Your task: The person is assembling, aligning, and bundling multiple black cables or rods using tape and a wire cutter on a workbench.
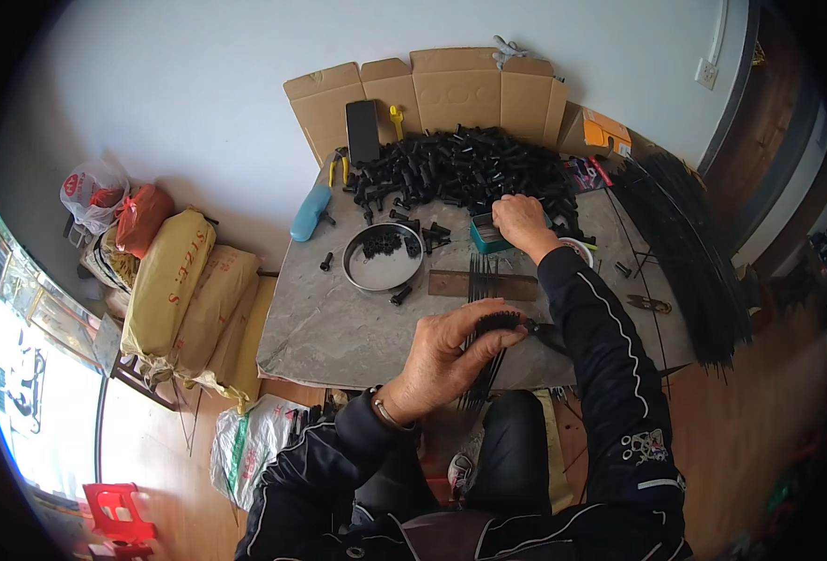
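Observation:
My left hand (437,363) is closed, thumb and fingers pinched around a curved, ridged black piece (498,322) above the table's front part. Beneath it, a bundle of thin black rods (482,280) lies across a flat brown bar (446,283), its ends jutting past the table's near edge. My right hand (520,222) reaches down at a small teal box (491,245), fingers curled; their tips and anything between them are hidden. Left of the box stands a round metal pan (385,280) with small black parts (381,245) in it.
A large heap of black bolts (460,168) covers the table's back, before a cardboard screen (456,84). Long black rods (685,252) hang over the right edge. Pliers (649,304), a blue bottle (311,213) and loose bolts lie around. Stuffed sacks (170,280) stand left.

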### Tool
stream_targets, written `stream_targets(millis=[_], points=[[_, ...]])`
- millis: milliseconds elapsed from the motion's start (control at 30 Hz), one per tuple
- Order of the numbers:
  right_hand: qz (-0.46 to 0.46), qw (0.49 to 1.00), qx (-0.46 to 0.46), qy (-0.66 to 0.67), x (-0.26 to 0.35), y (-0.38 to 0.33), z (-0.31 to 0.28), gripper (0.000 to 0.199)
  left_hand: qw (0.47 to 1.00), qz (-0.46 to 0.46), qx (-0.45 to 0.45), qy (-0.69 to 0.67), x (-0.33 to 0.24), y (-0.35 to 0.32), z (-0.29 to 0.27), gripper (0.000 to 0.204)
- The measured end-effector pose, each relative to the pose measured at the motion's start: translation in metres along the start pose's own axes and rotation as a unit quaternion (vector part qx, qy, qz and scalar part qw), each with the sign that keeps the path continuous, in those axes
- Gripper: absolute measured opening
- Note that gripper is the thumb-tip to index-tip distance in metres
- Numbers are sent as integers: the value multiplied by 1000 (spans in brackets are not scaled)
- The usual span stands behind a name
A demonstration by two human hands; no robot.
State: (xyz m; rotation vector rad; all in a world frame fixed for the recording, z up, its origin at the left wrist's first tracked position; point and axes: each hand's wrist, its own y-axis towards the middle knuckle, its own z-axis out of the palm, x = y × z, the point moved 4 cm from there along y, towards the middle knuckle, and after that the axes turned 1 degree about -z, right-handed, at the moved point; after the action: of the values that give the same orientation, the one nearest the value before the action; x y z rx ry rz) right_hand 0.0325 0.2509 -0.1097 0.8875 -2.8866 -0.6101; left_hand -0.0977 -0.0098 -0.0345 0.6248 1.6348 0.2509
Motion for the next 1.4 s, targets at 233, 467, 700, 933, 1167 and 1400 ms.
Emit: stream_targets(millis=[233,467,700,933,1167,1400], points=[[49,994,94,21,-16,-7,14,7,1000,-12,-6,-20,2,1,5,24],[-8,999,24,-28,-6,-7,-2,6,999,-26,-16,-18,-3,-1,4,20],[57,916,-289,272,-3,-49,-95,6,999,-27,-21,-28,-3,3,13,19],[-85,872,-170,451,85,-151,-205,7,998,-41,-48,-9,0,-3,2,19],[-72,896,-197,391,96,-166,-214,15,998,-40,-46,1,-8,0,10,17],[-79,890,-210,396,102,-165,-213,16,998,-28,-54,20,-10,-2,9,17]])
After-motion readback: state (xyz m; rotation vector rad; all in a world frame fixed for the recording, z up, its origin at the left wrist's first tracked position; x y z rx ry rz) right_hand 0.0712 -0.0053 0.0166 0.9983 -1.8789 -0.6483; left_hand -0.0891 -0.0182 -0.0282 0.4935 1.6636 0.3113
